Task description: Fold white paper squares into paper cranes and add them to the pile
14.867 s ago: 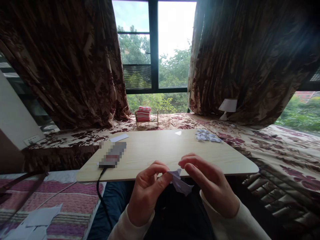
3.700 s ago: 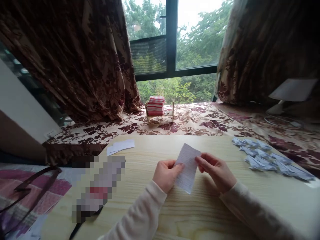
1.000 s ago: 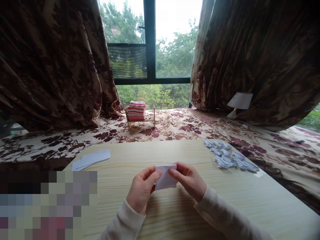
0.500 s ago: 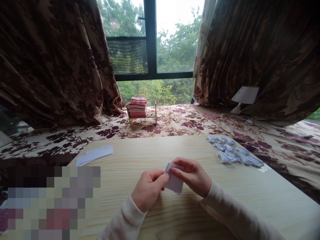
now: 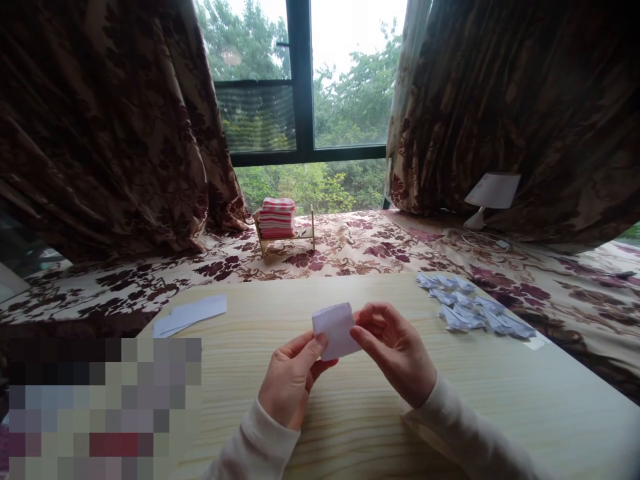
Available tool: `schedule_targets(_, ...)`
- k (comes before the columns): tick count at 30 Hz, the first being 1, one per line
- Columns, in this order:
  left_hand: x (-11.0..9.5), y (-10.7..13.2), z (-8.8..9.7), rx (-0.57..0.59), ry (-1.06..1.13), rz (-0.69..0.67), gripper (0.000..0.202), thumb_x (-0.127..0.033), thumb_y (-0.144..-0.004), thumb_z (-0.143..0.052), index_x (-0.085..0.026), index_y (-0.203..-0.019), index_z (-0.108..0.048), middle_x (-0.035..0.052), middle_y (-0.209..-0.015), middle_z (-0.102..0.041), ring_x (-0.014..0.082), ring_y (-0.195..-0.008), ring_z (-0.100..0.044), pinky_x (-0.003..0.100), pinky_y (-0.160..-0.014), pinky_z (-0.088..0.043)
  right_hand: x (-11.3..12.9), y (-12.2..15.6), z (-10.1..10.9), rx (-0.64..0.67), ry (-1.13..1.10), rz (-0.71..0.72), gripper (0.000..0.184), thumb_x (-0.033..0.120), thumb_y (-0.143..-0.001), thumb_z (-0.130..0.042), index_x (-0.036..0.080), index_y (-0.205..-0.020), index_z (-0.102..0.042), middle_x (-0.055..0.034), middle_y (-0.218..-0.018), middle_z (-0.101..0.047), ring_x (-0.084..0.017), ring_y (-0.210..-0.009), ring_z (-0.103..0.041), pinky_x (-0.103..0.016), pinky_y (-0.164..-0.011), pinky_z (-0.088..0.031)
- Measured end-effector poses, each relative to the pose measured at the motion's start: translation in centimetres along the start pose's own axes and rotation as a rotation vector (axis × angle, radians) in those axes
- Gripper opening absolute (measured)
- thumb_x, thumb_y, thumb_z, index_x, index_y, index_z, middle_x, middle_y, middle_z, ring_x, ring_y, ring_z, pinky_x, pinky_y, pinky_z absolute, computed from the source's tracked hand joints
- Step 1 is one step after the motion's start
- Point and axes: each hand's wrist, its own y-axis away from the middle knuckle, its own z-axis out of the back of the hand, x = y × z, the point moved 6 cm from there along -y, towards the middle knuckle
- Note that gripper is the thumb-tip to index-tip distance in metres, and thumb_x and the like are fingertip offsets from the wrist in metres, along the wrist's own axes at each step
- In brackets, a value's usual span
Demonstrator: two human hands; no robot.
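Note:
A small folded piece of white paper is held up above the table, its broad face toward me. My left hand pinches its lower left part, thumb in front and fingers behind. At the right edge of the paper, my right hand has its thumb tip on the front and its index fingertip by the edge; its other fingers are curled. Two or so flat white paper strips lie overlapping at the table's left. On the right side, several folded paper pieces are laid out in rows.
The light wood-grain table stands against a ledge with a floral cloth. On the ledge are a small rack with a red-and-white striped cloth stack and a white lamp. A pixelated patch covers the lower left.
The folded paper has been turned and raised, so more of its face shows. My right hand has shifted from over the paper to its right edge, while my left hand keeps its pinch.

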Motion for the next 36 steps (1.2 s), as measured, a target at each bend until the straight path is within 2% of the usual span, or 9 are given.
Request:
schedule_targets(6, 0.6, -0.1, -0.1, 0.033, -0.023, -0.003, 0.035, -0.031, -0.051, -0.083, -0.013, -0.08, -0.074, 0.0073, -0.082, -0.072, 0.0154, -0.077, -0.062, 0.023, -0.069, -0.051, -0.6, -0.1, 0.2, -0.029, -0.032, -0.066, 0.025, 0.036, -0.073, -0.067, 0.019, -0.087, -0.057, -0.0029, -0.078, -0.063, -0.014, -0.072, -0.06, -0.026, -0.065, -0.05)
schedule_targets(10, 0.5, -0.2, -0.1, 0.106, -0.206, -0.072, 0.034, -0.033, -0.064, -0.074, -0.013, -0.091, -0.071, 0.0069, -0.082, -0.07, 0.0165, -0.078, -0.061, 0.026, -0.073, -0.05, -0.6, -0.1, 0.2, -0.022, -0.065, -0.063, 0.022, 0.035, -0.072, -0.068, 0.019, -0.085, -0.059, -0.0016, -0.072, -0.063, -0.013, -0.066, -0.057, -0.024, -0.059, -0.047)
schedule_targets(12, -0.9, 0.1, 0.1, 0.085, -0.388, -0.275, 0.037, -0.03, -0.07, -0.069, -0.016, -0.104, -0.066, 0.0057, -0.09, -0.068, 0.0161, -0.08, -0.06, 0.028, -0.075, -0.049, -0.6, -0.1, 0.2, -0.003, -0.041, -0.064, 0.019, 0.035, -0.072, -0.067, 0.018, -0.079, -0.061, -0.0013, -0.071, -0.062, -0.012, -0.064, -0.055, -0.024, -0.059, -0.046)
schedule_targets(14, -2.8, 0.9, -0.1, 0.038, -0.604, -0.552, 0.039, -0.025, -0.074, -0.065, -0.02, -0.112, -0.06, 0.0051, -0.101, -0.064, 0.0159, -0.085, -0.058, 0.029, -0.079, -0.048, -0.6, -0.1, 0.1, 0.02, -0.006, -0.071, 0.018, 0.035, -0.073, -0.066, 0.017, -0.076, -0.062, -0.0015, -0.072, -0.061, -0.012, -0.064, -0.055, -0.024, -0.06, -0.045)
schedule_targets(16, -3.9, 1.8, -0.7, 0.039, -0.795, -0.755, 0.031, -0.02, -0.076, -0.061, -0.02, -0.108, -0.062, 0.0056, -0.105, -0.061, 0.0164, -0.091, -0.057, 0.029, -0.083, -0.047, -0.5, 0.0, 0.0, 0.043, 0.03, -0.066, 0.018, 0.035, -0.075, -0.064, 0.017, -0.077, -0.063, -0.0018, -0.073, -0.061, -0.012, -0.065, -0.054, -0.024, -0.059, -0.045)
schedule_targets(18, -4.1, 2.4, -1.5, 0.089, -0.918, -0.838, 0.019, -0.018, -0.079, -0.058, -0.018, -0.097, -0.066, 0.0065, -0.099, -0.063, 0.017, -0.092, -0.058, 0.029, -0.084, -0.047, -0.2, -0.1, -0.1, 0.059, 0.062, -0.044, 0.019, 0.036, -0.077, -0.061, 0.017, -0.078, -0.063, -0.002, -0.073, -0.06, -0.012, -0.066, -0.053, -0.023, -0.058, -0.043)
schedule_targets(22, -3.7, 3.0, -2.3, 0.134, -1.001, -0.915, 0.013, -0.015, -0.081, -0.055, -0.016, -0.084, -0.068, 0.0078, -0.089, -0.066, 0.0172, -0.087, -0.061, 0.028, -0.079, -0.049, 0.0, -0.1, 0.1, 0.045, 0.113, -0.011, 0.02, 0.036, -0.08, -0.059, 0.016, -0.076, -0.06, -0.0024, -0.074, -0.057, -0.012, -0.065, -0.05, -0.023, -0.057, -0.041)
schedule_targets(28, -3.5, 3.4, -2.6, 0.105, -1.021, -0.992, 0.014, -0.01, -0.079, -0.056, -0.016, -0.08, -0.068, 0.0068, -0.086, -0.066, 0.015, -0.082, -0.062, 0.024, -0.075, -0.05, -0.1, 0.2, 0.4, 0.021, 0.146, -0.012, 0.02, 0.037, -0.078, -0.061, 0.017, -0.077, -0.059, -0.0037, -0.077, -0.061, -0.014, -0.067, -0.054, -0.025, -0.06, -0.044)
schedule_targets(36, -3.7, 3.6, -2.8, 0.103, -1.002, -0.976, 0.012, -0.01, -0.079, -0.056, -0.016, -0.075, -0.066, 0.0054, -0.08, -0.067, 0.0146, -0.076, -0.063, 0.023, -0.071, -0.051, 0.8, 0.4, 0.3, -0.058, 0.143, 0.03, 0.015, 0.033, -0.075, -0.064, 0.018, -0.074, -0.061, -0.0019, -0.07, -0.063, -0.012, -0.062, -0.056, -0.022, -0.057, -0.046)
